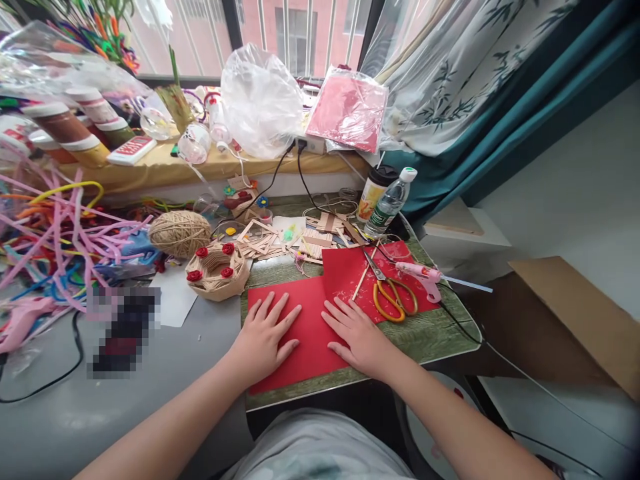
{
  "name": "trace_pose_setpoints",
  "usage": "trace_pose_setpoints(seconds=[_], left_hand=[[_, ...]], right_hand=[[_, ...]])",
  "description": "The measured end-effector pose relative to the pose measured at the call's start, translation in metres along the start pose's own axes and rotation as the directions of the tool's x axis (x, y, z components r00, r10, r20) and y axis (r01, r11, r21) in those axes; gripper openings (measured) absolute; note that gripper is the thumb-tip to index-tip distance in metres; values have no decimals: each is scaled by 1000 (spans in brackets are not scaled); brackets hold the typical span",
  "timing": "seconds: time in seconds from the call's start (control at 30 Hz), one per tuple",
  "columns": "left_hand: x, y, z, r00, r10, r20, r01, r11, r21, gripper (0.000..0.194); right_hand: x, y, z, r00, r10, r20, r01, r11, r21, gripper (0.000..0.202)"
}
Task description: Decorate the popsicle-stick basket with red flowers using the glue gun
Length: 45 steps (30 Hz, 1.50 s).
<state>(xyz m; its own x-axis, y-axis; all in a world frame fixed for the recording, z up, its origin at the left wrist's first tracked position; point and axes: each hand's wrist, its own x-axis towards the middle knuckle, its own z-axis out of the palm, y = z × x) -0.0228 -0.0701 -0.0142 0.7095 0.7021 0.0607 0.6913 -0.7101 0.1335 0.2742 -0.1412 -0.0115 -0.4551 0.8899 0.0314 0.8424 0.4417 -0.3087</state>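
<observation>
A sheet of red paper [310, 320] lies on the green wood-grain table. My left hand [267, 337] rests flat on its left part, fingers spread. On its right side my right hand [357, 337] lies flat too, fingers stretched out. Behind my right hand is a second red sheet [345, 273], strewn with small bits and a thin stick [364, 277]. Scissors with yellow handles [393, 300] lie on that sheet, blades partly apart. A pink glue gun [420, 273] with a clear glue stick sits at its right edge.
Craft sticks [260, 240] lie behind the paper. A twine basket with red roses [217, 272] and a twine ball [180, 233] stand left, beside pipe cleaners [55, 227]. A water bottle [393, 203] and a cup [373, 190] stand at the back right. A cord [460, 323] trails off the right edge.
</observation>
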Motion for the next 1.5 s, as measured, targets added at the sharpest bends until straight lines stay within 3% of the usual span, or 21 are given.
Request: trace_pose_setpoints(seconds=[0.2,0.53,1.0,1.33,1.43,1.47,1.5], left_hand=[[-1,-3,1,1000,3,-17,-4,999,-33,67],[0,-3,0,1000,6,2,-5,1000,-31,67],[6,-23,-12,994,83,66,-80,996,-49,69],[5,-30,-7,992,108,60,-106,993,-44,69],[7,-25,-17,992,120,32,-119,992,-51,62],[10,-19,-23,989,145,26,-143,988,-62,57],[14,-10,-30,982,186,24,-184,980,-81,53]], right_hand=[[-19,0,-2,998,9,55,-7,999,-37,71],[-53,-4,1,999,39,-6,-40,999,-37,66],[-99,-4,1,959,70,-275,-72,997,5,30],[-115,-1,5,928,97,-360,-77,995,68,31],[-122,31,-10,861,156,-484,-125,987,96,32],[-124,50,-18,760,246,-602,-227,968,110,32],[-126,71,-26,628,346,-697,-347,926,147,33]])
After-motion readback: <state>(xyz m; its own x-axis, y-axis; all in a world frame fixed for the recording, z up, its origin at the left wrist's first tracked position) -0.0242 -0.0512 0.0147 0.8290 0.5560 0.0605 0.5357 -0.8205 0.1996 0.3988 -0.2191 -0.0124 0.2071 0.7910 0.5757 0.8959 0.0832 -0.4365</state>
